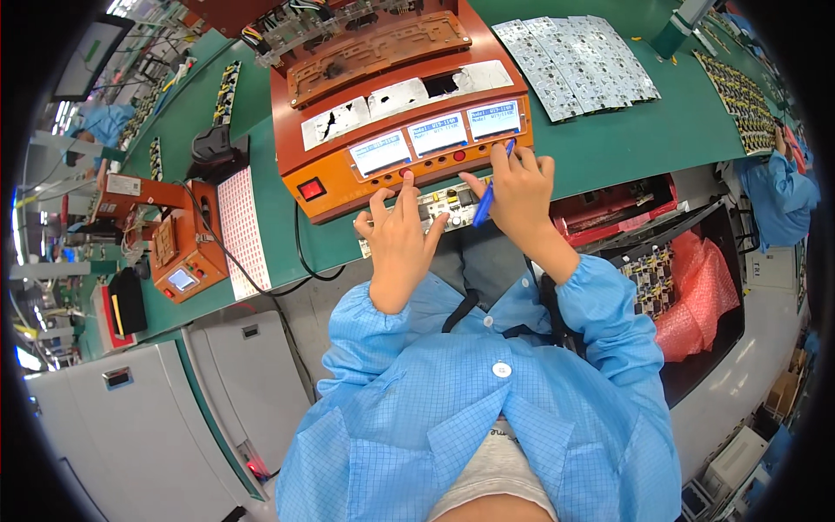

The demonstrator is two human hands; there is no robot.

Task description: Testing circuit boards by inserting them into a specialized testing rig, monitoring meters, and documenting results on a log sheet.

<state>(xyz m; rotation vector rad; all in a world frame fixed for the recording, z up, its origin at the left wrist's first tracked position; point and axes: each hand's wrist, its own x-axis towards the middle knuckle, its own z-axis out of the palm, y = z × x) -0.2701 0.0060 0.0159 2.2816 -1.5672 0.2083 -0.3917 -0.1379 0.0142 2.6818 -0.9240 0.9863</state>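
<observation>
My left hand [402,237] is spread over a narrow circuit board [463,197] at the front edge of the orange test machine [335,191]. One stretched fingertip reaches a red button on the machine's front, and the thumb lies at the board. In my right hand [524,193] is a blue pen [484,205], pointing down beside the board's right end. That hand's fingertips reach the machine's front just under the rightmost of its three lit screens [493,121]. My left palm and fingers hide part of the board.
Pale board panels [578,65] lie right of the machine. A smaller orange device [187,261] and a label sheet [243,230] are at left, with a black cable [300,252] between. Low at right, a black bin [713,322] holds boards and pink bubble wrap [696,300].
</observation>
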